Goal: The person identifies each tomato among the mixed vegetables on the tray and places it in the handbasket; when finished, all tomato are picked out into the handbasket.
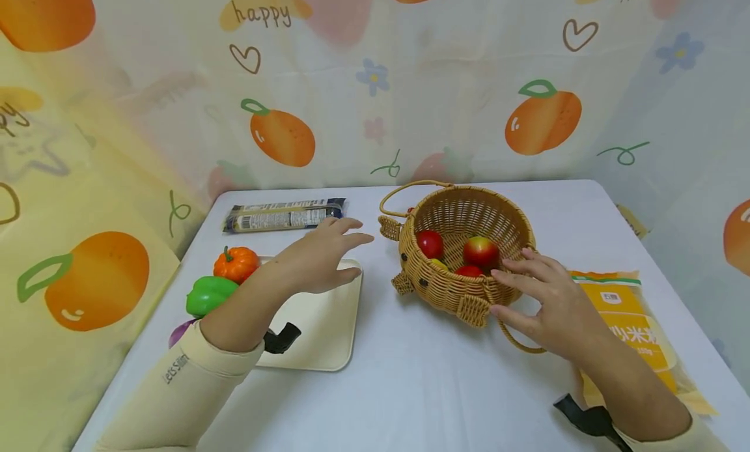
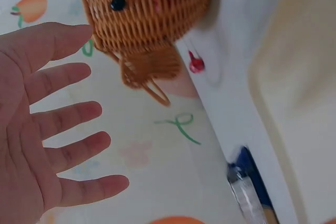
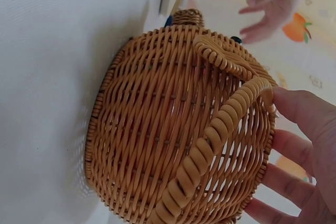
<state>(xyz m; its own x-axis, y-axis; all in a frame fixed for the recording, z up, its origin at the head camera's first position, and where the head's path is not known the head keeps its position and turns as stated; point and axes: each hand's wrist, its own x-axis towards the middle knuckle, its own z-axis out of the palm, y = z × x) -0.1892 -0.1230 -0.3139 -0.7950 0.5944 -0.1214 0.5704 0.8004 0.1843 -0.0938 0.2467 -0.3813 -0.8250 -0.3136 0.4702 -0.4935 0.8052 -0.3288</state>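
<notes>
A wicker basket [image 1: 445, 289] shaped like an animal's face stands right of the table's middle. Inside lie a red fruit [image 1: 430, 243], a red-yellow apple [image 1: 481, 251] and other partly hidden pieces. My right hand [image 1: 551, 302] is at the basket's right rim, fingers spread over the edge and thumb near the handle [image 3: 205, 150]. In the right wrist view the fingertips are partly hidden by the rim. My left hand [image 1: 319, 256] hovers with spread fingers above the cream tray [image 1: 328, 335], left of the basket and apart from it, holding nothing.
An orange pumpkin [image 1: 236, 264], a green pepper [image 1: 211, 296] and a partly hidden purple item [image 1: 179, 333] sit left of the tray. A long dark-ended packet [image 1: 281, 216] lies behind it. A yellow bag [image 1: 633, 328] lies on the right, under my right forearm.
</notes>
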